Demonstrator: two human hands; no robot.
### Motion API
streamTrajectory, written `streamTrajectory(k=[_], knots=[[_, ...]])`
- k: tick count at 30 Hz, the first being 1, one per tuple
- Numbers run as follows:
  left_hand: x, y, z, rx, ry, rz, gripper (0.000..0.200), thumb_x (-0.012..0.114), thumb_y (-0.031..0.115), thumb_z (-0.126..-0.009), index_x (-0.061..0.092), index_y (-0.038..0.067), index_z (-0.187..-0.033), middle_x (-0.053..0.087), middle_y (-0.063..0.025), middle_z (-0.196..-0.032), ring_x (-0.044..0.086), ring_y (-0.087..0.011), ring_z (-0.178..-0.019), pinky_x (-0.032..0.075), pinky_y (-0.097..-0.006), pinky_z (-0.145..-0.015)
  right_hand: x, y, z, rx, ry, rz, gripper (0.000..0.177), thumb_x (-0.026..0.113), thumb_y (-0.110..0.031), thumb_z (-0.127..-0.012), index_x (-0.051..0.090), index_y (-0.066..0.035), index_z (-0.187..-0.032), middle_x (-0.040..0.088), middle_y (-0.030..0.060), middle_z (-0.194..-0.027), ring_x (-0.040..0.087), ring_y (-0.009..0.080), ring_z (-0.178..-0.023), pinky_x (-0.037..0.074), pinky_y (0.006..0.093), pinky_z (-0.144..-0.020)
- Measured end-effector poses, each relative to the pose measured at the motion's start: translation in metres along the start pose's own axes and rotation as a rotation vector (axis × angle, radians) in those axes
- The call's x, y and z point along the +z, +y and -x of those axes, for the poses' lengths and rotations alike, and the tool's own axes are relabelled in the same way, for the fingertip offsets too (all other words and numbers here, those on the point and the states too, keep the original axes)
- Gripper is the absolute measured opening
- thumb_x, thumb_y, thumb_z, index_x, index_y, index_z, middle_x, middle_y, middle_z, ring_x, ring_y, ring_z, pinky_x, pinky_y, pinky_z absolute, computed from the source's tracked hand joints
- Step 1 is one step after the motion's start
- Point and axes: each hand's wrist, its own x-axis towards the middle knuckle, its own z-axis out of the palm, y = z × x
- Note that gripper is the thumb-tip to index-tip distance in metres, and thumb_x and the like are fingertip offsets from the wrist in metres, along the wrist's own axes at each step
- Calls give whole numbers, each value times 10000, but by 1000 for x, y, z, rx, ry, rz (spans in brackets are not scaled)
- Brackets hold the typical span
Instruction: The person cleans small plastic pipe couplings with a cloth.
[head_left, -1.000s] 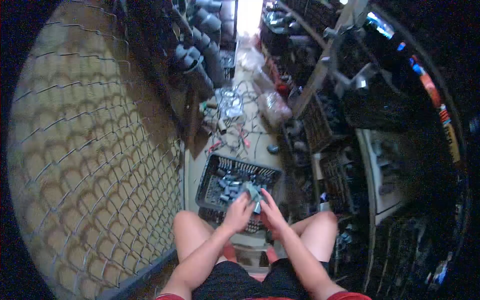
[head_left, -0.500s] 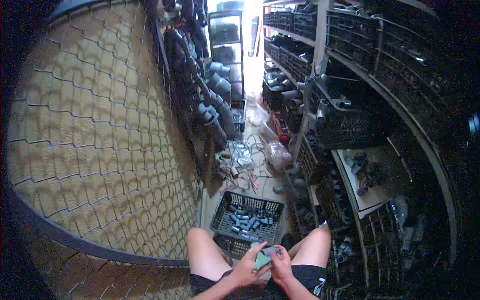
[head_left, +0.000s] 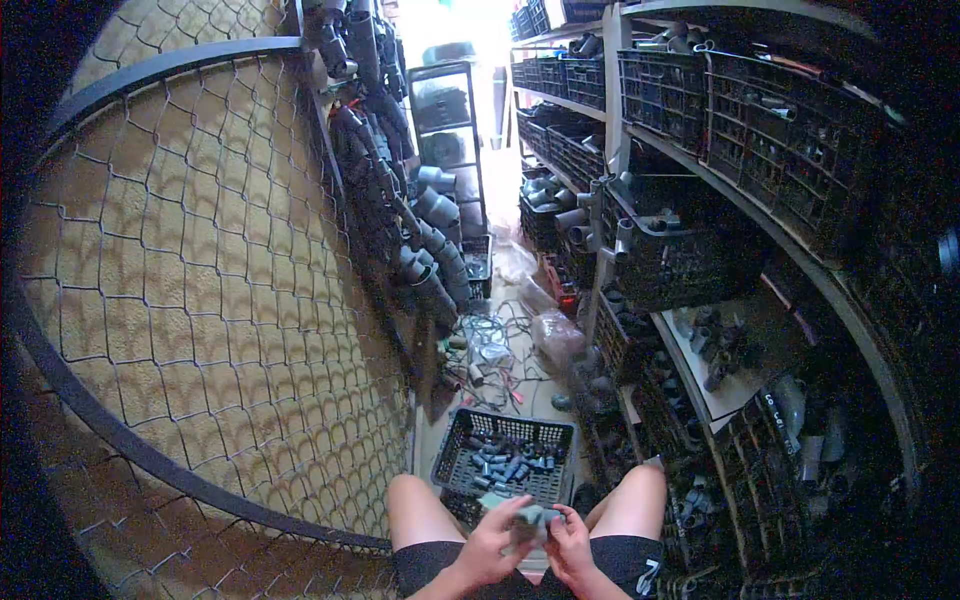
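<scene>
In front of my lap, my left hand (head_left: 492, 543) is closed on a thin green piece (head_left: 495, 501) that looks like a cloth or pad. Close beside it, my right hand (head_left: 569, 547) pinches a small grey pipe fitting (head_left: 548, 516), partly hidden by the fingers and blurred. Both hands are near each other, with the fitting between them. Just beyond them, a black plastic crate (head_left: 452, 441) stands on the floor, with several grey pipe fittings (head_left: 513, 468) loose inside.
A wire mesh fence (head_left: 200, 270) runs along the left. Shelves with black crates (head_left: 660, 92) line the right side. Large grey pipe fittings (head_left: 437, 208) are stacked at the left rear. Cables (head_left: 520, 365) and plastic bags (head_left: 557, 335) lie on the aisle floor.
The green piece has shifted up and left with my left hand, and the hands have moved slightly apart. My head view has tilted, so the crate sits lower in view.
</scene>
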Motion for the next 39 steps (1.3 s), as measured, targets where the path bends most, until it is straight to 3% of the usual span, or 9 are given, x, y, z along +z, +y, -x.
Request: streamTrajectory(k=[11,20,23,25,27,33,35,37,39], knots=[[3,12,10,-462,-195,732,747,616,252,-885,215,38,-1479,187,-149,-1547,163,-282,-1428,132,-393,-1148,14,-30,9,-362,-429,624,260,657,-35,-858,563,-8,-1098,632,87,-1117,605,146,-984,496,303,-842],[-1,25,-20,173,-400,-398,593,710,420,-800,552,79,-1259,299,-175,-1495,255,-440,-1366,314,-541,-1049,5,-66,-3,381,-213,1018,395,550,-352,-939,641,32,-933,666,85,-776,632,152,-696,511,298,-666],[18,11,-8,-58,-211,-69,512,676,408,-839,575,71,-1211,402,-158,-1433,370,-394,-1311,353,-535,-1008,20,-77,2,192,-182,1169,330,578,-294,-918,629,19,-1008,658,141,-813,637,226,-813,498,346,-771],[29,-5,7,-883,-363,1118,500,620,409,-880,534,80,-1246,489,-129,-1349,446,-342,-1250,386,-530,-964,26,-80,7,-300,-377,1135,289,658,-199,-856,629,-21,-1082,639,149,-932,626,228,-908,487,336,-796],[24,6,8,-713,-292,2196,464,536,372,-924,484,83,-1284,555,-95,-1243,487,-292,-1209,414,-508,-939,21,-80,2,-416,-497,1072,313,716,-112,-792,637,-42,-1086,607,143,-1027,616,244,-947,487,340,-807],[22,-2,28,-813,-283,973,496,660,259,-850,479,43,-1259,524,-144,-1261,412,-316,-1279,309,-534,-1046,35,-75,7,-508,-452,1150,176,679,-122,-838,647,-36,-989,619,108,-855,624,148,-744,511,298,-659],[0,17,0,64,-187,2,583,696,325,-811,475,59,-1281,419,-174,-1360,316,-363,-1334,262,-536,-1072,27,-59,6,-479,-385,1100,167,583,-173,-917,627,-17,-957,602,55,-757,557,101,-590,473,280,-540],[-16,28,-7,-9,-244,-118,622,715,378,-775,500,70,-1270,315,-187,-1426,246,-393,-1356,228,-541,-1083,22,-60,3,452,-253,667,259,485,-236,-972,608,-14,-914,550,4,-699,482,71,-541,392,264,-460],[-22,37,-12,120,-438,-301,596,709,347,-776,505,67,-1261,312,-179,-1425,259,-398,-1349,227,-547,-1076,-17,-36,-10,143,-565,944,324,432,-289,-993,593,-23,-902,498,-25,-663,443,54,-541,331,245,-445]])
